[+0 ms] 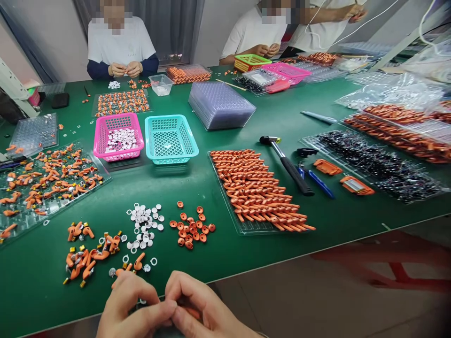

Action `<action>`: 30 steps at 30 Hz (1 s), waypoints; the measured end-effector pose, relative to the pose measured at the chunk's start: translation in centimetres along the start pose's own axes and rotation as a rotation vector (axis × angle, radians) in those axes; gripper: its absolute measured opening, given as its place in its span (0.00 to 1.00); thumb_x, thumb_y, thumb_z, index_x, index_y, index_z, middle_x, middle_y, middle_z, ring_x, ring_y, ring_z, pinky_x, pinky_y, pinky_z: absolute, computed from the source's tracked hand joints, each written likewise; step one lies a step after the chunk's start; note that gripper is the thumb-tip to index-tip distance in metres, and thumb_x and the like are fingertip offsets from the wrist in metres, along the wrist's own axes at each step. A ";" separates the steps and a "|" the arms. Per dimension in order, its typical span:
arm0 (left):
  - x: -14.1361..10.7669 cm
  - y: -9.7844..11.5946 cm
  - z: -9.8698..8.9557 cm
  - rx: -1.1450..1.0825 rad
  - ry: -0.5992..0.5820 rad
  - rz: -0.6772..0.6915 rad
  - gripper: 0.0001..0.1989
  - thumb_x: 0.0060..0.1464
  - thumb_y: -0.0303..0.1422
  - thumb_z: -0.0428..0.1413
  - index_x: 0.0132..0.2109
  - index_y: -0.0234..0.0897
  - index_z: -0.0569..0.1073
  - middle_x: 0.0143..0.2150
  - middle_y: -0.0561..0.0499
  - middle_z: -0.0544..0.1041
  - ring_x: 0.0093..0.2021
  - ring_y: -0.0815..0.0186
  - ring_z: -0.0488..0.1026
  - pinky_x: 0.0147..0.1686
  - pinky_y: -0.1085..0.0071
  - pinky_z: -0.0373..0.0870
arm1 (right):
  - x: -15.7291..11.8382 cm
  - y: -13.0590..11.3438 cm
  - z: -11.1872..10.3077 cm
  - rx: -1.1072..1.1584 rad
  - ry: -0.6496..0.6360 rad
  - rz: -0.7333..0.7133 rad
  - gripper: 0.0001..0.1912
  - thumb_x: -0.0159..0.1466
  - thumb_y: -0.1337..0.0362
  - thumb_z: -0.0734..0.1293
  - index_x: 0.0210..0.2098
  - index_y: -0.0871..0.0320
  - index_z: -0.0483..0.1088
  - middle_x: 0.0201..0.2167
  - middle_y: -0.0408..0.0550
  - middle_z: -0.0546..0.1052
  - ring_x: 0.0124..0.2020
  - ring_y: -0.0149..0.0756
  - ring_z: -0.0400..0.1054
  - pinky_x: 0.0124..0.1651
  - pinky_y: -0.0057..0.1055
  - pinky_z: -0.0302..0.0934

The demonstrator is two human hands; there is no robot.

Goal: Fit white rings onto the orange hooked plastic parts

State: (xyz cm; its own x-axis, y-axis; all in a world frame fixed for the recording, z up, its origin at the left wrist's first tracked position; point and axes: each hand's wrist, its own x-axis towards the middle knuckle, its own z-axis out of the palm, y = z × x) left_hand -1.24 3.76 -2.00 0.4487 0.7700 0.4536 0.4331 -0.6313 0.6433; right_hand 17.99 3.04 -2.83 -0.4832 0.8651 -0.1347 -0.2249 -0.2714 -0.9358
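Note:
Both hands meet at the table's front edge, thumbs and fingertips pressed together. My left hand (132, 307) is closed, and what its fingers pinch is hidden. Inside my right hand (202, 305), a bit of an orange earphone-like part (193, 313) shows between the curled fingers. Just beyond the hands lie loose orange stemmed pieces (82, 263) with yellow and silver bits attached. Small white discs (143, 225) form a pile behind them. To its right are round orange caps (192, 227) with a hole in each.
Around lie a pink basket (119, 155) of white discs, a turquoise basket (171, 158), stacked clear trays (220, 108), a tray of orange stems (260, 197), a hammer (291, 171), a blue pen (320, 184) and a tray of black parts (373, 164). Co-workers sit across the green table (229, 253).

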 end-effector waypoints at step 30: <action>1.2 -0.9 -0.5 -0.646 -0.031 -0.756 0.08 0.58 0.39 0.62 0.43 0.44 0.81 0.34 0.53 0.82 0.31 0.67 0.79 0.29 0.79 0.75 | 1.8 1.5 0.1 0.615 0.142 0.085 0.14 0.50 0.65 0.82 0.32 0.60 0.77 0.27 0.43 0.81 0.29 0.29 0.77 0.37 0.26 0.70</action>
State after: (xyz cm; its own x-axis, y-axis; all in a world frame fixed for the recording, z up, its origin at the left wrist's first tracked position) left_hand -1.53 5.32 -1.73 0.2545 0.9407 -0.2245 0.1083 0.2029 0.9732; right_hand 16.71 4.17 -4.44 -0.4136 0.8658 -0.2816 -0.6556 -0.4978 -0.5677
